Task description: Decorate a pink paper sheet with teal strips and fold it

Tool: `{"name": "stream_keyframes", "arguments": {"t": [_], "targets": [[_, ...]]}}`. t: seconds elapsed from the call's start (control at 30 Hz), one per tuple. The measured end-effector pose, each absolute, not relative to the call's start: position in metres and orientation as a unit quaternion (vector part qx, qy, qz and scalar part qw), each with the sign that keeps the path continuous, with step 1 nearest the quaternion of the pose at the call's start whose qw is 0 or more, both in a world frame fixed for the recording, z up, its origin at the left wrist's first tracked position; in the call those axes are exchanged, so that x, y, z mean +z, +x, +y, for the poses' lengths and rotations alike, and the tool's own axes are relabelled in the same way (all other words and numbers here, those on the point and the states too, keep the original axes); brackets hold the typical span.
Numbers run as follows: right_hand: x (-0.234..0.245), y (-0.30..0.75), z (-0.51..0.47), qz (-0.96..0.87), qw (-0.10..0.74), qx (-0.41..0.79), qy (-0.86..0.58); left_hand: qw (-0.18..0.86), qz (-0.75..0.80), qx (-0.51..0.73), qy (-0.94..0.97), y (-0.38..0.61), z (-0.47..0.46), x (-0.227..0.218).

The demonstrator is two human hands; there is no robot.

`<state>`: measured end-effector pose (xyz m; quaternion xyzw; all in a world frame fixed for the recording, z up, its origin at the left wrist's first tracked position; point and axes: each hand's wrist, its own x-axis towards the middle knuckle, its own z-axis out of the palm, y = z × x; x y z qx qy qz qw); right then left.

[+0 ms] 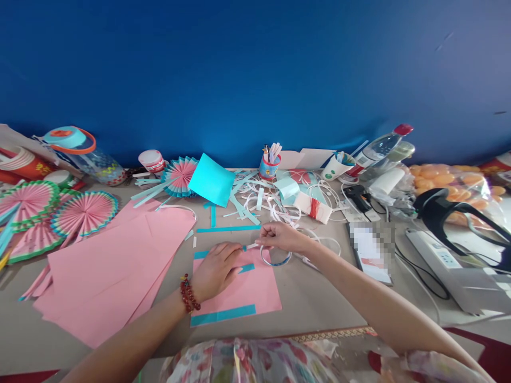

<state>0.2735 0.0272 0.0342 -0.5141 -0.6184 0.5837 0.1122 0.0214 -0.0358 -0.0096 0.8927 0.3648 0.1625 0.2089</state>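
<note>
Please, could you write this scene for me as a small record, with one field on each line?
Left hand: resting on the pink sheet
Right hand: pinching a white strip; a thin ring is just below
On the sheet: blue strips
At left: pile of pink paper, pleated paper fans
Behind: pen cup, blue wall
At right: phone, screen partly blurred

Soft, bright light (wide-angle warp at edges)

The grey table (315, 306) carries pink sheets (257, 287) — plus a phone (371, 255) and tangled pale strips (260, 199).
</note>
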Motion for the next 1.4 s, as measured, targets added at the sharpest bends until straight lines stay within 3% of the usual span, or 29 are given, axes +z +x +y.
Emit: {"name": "stream_keyframes", "arguments": {"t": [1.4], "targets": [[0.043,0.268,0.028,-0.606,0.105,0.599,-0.512,0.208,0.362,0.163,0.894,0.022,-0.035,-0.009]]}}
